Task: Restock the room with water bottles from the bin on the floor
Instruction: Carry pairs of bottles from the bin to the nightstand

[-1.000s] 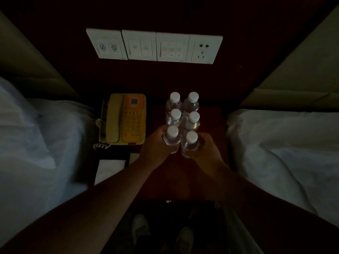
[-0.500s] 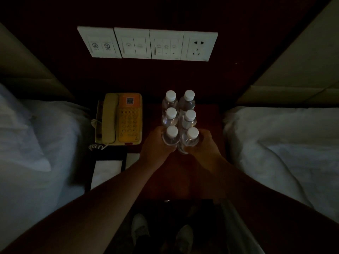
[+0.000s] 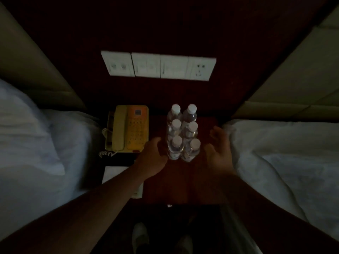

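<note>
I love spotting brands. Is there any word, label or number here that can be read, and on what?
None can be read.
Clear plastic water bottles: labels blurred.
Yellow and orange telephone: keypad and sticker too small.
White wall switch panel: marks blurred.

The six water bottles [image 3: 183, 132] near the tabletop's far edge are clear, glossy plastic with matt white caps. The tabletop [image 3: 183, 182] is dark reddish wood with a smooth, faintly shiny finish. The telephone [image 3: 129, 128] at its left edge is smooth plastic, cream and orange, with a coiled plastic cord [image 3: 107, 153]. The white notepad [image 3: 113, 174] toward the near left corner looks like matt paper. The switch panels [image 3: 158, 66] on the wall are smooth white plastic. The bedding [image 3: 286, 153] on both sides is soft, matt white cloth, lightly creased.
</note>
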### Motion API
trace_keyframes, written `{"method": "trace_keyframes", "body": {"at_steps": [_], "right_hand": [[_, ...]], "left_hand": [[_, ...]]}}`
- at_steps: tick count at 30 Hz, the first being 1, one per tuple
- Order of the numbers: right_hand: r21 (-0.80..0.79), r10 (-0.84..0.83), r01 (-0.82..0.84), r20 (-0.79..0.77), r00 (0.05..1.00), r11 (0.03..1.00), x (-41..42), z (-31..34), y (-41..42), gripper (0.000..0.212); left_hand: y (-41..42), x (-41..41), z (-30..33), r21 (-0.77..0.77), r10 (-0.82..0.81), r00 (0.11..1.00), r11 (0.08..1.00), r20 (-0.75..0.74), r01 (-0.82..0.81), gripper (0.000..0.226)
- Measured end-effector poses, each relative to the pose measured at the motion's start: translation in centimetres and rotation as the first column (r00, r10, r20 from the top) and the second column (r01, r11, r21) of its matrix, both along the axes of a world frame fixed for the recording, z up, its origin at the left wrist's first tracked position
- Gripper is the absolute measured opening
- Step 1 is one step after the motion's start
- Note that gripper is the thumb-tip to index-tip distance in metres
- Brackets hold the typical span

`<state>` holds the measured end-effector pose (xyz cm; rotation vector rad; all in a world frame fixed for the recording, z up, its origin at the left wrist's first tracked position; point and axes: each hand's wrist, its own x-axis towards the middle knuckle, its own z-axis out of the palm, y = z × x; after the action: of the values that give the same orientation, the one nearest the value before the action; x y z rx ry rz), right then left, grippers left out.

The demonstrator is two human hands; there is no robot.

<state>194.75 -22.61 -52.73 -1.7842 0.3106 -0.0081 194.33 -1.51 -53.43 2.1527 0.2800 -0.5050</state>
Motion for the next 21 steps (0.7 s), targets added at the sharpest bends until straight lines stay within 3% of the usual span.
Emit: {"method": "trace_keyframes", "body": {"at_steps": [3, 7, 12, 14, 18, 21], "right_hand": [[0.026, -0.049, 0.047, 0.087, 0.995, 0.999, 1.1, 4.9, 1.8, 0.052], [-0.006, 0.101, -0.101, 0.140, 0.985, 0.995, 3.3, 11.6, 4.9, 0.034], [-0.034, 0.339, -0.339, 0.182, 0.923, 0.940, 3.5, 20.9, 11.5, 0.020], [-0.055, 0.422, -0.420, 0.205, 0.883, 0.906, 2.0, 24.4, 14.5, 0.014], [0.018, 0.592, -0.609, 0.211, 0.777, 0.793, -4.0, 31.1, 21.9, 0.016], [0.148, 0.753, -0.763, 0.127, 0.645, 0.629, -10.9, 36.3, 28.4, 0.011]], "left_hand": [[2.5, 0.6, 5.0, -0.009, 0.137, 0.991, 0.991, -0.012, -0.137, 0.051], [5.8, 0.6, 14.8, -0.036, 0.338, 0.936, 0.941, 0.100, -0.336, 0.028], [10.5, -4.1, 27.5, -0.055, 0.531, 0.797, 0.840, 0.286, -0.540, 0.031], [12.0, -7.1, 31.6, -0.047, 0.589, 0.719, 0.784, 0.368, -0.619, 0.030], [14.9, -15.4, 38.1, -0.169, 0.721, 0.543, 0.655, 0.430, -0.737, 0.034], [17.2, -23.1, 42.1, -0.272, 0.806, 0.331, 0.502, 0.490, -0.821, 0.030]]}}
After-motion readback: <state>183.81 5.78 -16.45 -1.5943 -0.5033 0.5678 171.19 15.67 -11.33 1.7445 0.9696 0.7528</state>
